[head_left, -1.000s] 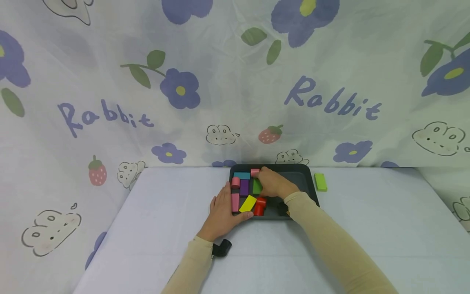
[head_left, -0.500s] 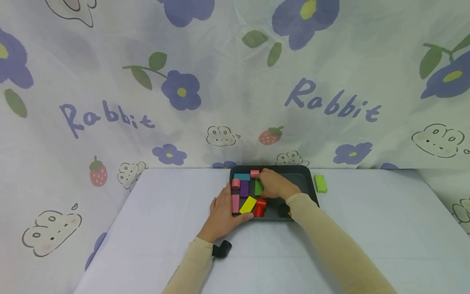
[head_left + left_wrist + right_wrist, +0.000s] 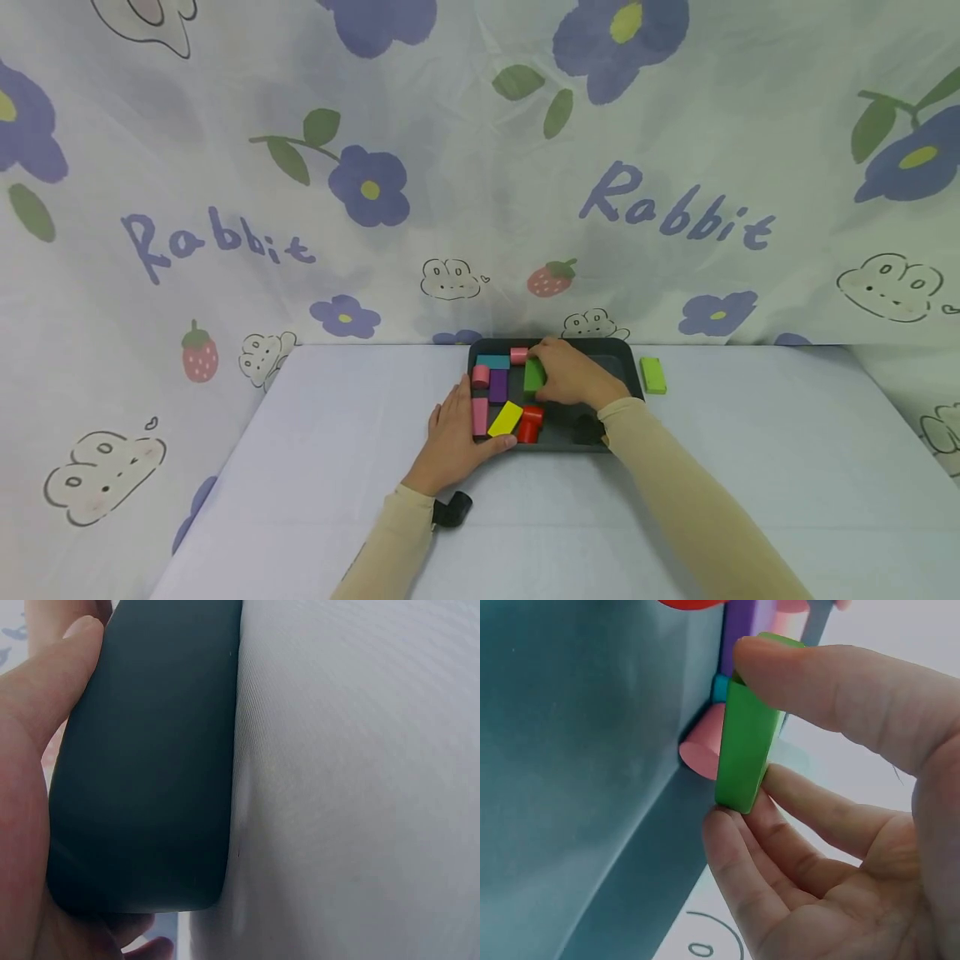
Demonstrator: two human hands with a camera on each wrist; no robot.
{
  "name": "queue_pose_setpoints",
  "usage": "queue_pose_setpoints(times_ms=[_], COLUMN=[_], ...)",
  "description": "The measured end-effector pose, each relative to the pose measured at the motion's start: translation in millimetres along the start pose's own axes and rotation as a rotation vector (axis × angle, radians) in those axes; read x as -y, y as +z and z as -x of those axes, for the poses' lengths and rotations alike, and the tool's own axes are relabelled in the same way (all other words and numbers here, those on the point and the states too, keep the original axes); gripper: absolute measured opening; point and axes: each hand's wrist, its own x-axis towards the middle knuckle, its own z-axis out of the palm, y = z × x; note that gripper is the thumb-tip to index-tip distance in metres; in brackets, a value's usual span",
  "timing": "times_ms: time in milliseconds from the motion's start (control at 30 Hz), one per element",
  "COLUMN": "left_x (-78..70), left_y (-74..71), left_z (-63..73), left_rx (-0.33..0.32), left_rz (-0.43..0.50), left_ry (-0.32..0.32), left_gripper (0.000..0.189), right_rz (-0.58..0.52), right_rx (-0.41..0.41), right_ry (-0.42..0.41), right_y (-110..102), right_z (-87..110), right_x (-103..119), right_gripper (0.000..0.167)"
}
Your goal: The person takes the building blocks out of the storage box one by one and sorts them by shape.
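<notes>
My right hand (image 3: 577, 377) pinches a green block (image 3: 746, 746) over the dark tray (image 3: 552, 408), thumb on one end and fingertips at the other in the right wrist view. My left hand (image 3: 452, 442) holds the tray's near left corner, fingers along its left side and thumb over the front rim. In the left wrist view the tray's outer wall (image 3: 150, 757) stands against that hand. Inside the tray are a teal block (image 3: 492, 362), a purple block (image 3: 498, 387), a yellow block (image 3: 506, 418), a pink block (image 3: 480, 417) and red pieces (image 3: 529, 423).
Two pink cylinders lie in the tray, one a left cylinder (image 3: 481, 376) and one a back cylinder (image 3: 519, 356). A lime-green block (image 3: 653, 376) lies on the white table (image 3: 360, 417) right of the tray. A patterned curtain (image 3: 465, 200) rises behind.
My right hand has shifted slightly right and up with the green block, moving it away from the purple one. The left hand has stayed at the tray corner.
</notes>
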Motion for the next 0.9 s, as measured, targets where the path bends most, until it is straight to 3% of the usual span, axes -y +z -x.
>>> queue_pose_setpoints(times_ms=[900], left_x=[1.3], left_y=[1.1], left_z=[-1.0], left_rx=[0.001], left_rz=[0.002], left_ry=[0.002], left_gripper=[0.122], right_rz=[-0.022], right_rx=[-0.176], right_ry=[-0.058], right_y=[-5.0], right_z=[41.9], right_x=[-7.6], right_gripper=[0.064])
